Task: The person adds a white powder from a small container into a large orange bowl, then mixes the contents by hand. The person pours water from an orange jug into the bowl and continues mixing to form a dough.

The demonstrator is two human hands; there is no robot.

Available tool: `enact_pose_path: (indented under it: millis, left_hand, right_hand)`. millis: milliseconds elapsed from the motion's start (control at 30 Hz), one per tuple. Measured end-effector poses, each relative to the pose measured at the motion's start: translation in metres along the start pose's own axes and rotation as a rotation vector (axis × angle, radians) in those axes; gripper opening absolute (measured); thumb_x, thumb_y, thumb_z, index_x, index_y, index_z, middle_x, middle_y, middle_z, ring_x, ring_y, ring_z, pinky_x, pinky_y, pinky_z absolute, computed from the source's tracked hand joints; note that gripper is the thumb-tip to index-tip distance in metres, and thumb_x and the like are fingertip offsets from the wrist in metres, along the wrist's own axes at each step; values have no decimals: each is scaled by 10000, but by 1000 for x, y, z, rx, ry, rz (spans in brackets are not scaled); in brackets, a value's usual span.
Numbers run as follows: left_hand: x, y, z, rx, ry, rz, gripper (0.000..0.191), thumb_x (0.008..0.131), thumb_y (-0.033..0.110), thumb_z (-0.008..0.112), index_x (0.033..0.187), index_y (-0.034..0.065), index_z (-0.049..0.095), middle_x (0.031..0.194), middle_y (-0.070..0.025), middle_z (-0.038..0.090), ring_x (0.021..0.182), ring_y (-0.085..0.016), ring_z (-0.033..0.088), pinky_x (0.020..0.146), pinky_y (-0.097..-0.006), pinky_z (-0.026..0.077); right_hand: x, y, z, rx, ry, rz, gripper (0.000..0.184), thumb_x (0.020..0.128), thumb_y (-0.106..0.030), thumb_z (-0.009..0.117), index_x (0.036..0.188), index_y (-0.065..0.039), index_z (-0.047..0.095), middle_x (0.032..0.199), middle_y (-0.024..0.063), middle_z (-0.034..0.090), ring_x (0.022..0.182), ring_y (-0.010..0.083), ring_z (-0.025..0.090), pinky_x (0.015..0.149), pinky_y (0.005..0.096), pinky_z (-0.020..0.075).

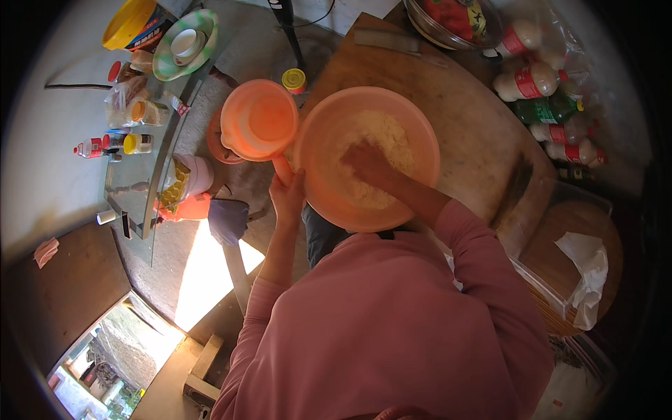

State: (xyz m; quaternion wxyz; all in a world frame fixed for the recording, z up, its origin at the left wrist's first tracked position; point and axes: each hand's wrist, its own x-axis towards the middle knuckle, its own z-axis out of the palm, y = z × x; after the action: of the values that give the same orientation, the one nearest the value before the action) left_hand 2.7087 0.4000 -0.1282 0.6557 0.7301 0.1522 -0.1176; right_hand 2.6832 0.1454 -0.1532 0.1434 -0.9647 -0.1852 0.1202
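A large orange plastic basin [320, 184] sits at the corner of the wooden table, close to my body. Pale, crumbly flour or dough [386, 131] lies in it. My right hand [366, 163] reaches down into this mixture; its fingers are blurred and partly hidden, so whether they grip any of it is unclear. Left of the basin, an orange plastic water dipper [270, 119] is held up with its mouth toward me. My left hand [289, 194] is closed around the dipper's handle [283, 170], by the basin's left rim. No water can be made out inside the dipper.
The wooden table [472, 126] extends right, with a cleaver-like blade [386, 39] at its far edge. Several filled plastic bottles [530, 81] stand beyond. At left, a glass shelf [131, 181] carries jars and an enamel basin [210, 50]. A yellow-lidded can [294, 80] stands behind the dipper.
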Motion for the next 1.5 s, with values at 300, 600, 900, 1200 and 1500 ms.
enact_pose_path:
  millis: [300,600,900,1200,1500]
  left_hand:
    - [1,10,4,8,-57,49,244,920,183,771,1006,-3,641,871,-6,645,726,-86,592,633,-257,482]
    - [9,-1,-2,32,13,20,279,891,206,765,1012,-16,646,883,-38,665,793,-116,607,723,-291,509]
    - [15,13,6,86,-57,94,283,886,216,771,1003,-10,647,874,-37,669,814,-125,619,743,-302,516]
    - [9,5,8,43,11,66,317,875,212,790,1047,-14,651,922,-54,682,848,-141,628,775,-314,521]
    - [7,14,5,96,-35,125,350,883,231,789,1074,-25,644,937,-55,682,863,-148,621,774,-320,516]
  right_hand:
    - [25,7,12,120,229,599,494,846,-201,714,1314,-67,630,1254,154,633,1213,335,557,1071,497,409]
    - [-52,0,16,-40,-23,41,480,817,-223,722,1284,-129,668,1267,138,630,1220,378,552,1075,571,396]
    - [11,-42,57,11,67,98,599,833,-287,721,1376,-82,577,1285,156,625,1256,384,550,1047,531,440]
    - [-73,4,-4,62,-179,254,510,833,-113,679,1340,-151,640,1274,156,614,1188,396,595,961,543,506]
    - [4,37,0,-23,95,186,566,828,-268,759,1352,-118,606,1321,156,604,1197,340,591,1026,518,456]
